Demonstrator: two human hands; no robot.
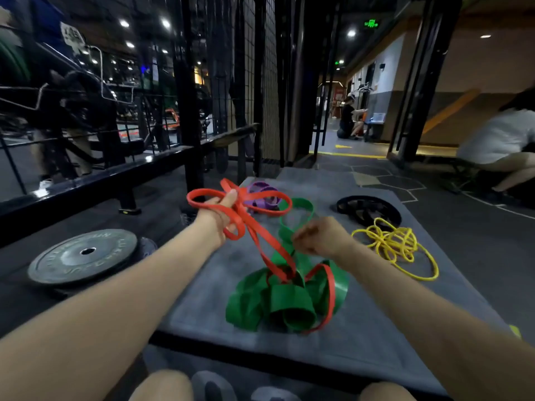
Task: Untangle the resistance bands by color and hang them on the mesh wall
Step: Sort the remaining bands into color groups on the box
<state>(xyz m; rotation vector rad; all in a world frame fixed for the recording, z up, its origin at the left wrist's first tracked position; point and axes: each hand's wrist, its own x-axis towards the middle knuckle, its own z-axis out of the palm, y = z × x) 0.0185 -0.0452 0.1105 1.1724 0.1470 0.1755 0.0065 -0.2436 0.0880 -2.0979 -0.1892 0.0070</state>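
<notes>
Now our left hand (224,211) grips gathered loops of the flat red rubber band (254,227), raised so its tail pulls free of the wide green band heap (278,302) on the grey mat (376,328); our right hand (317,237), curled, apparently pinches green.

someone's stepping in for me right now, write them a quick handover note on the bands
Left hand: grips gathered loops of the red band, lifted off the mat.
Right hand: curled at the green band; grip unclear.
Red's lower end is threaded through the green pile.
Already apart on the mat: purple band, black band, yellow band.
Left to do: free red from green, hang all five on the mesh wall.
</notes>
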